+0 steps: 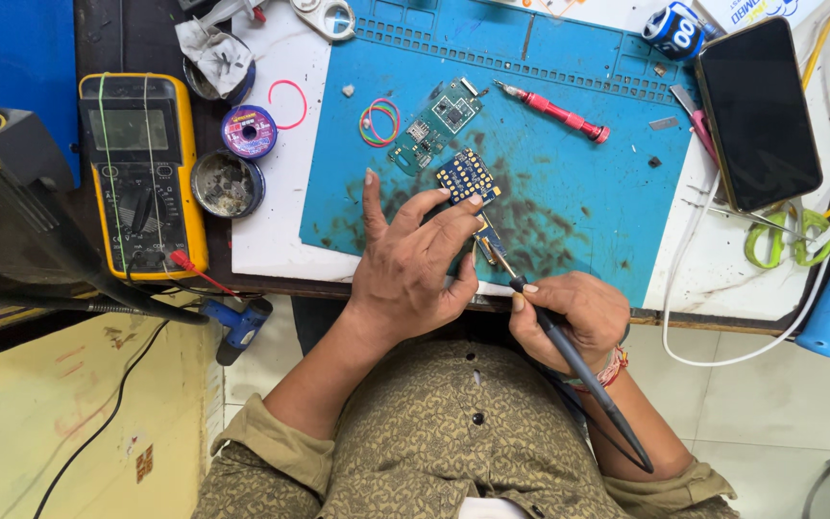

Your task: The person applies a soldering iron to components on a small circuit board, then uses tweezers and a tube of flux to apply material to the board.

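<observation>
A single head-worn camera looks almost straight down from above the person's chest, close over the workbench edge point(722, 312). It takes in both hands, the blue mat point(569, 173) and, probably, floor below.

Bright, even light, soft shadows, sharp focus, slight edge distortion.

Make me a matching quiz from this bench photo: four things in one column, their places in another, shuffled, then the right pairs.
Things:
1. small blue circuit board
2. soldering iron
3. yellow multimeter
4. dark phone

Places:
A. lying at the blue mat's right edge
B. left of the mat, on the dark bench
C. in the right hand
D. at the left hand fingertips

Pairs: 1-D, 2-C, 3-B, 4-A
</observation>
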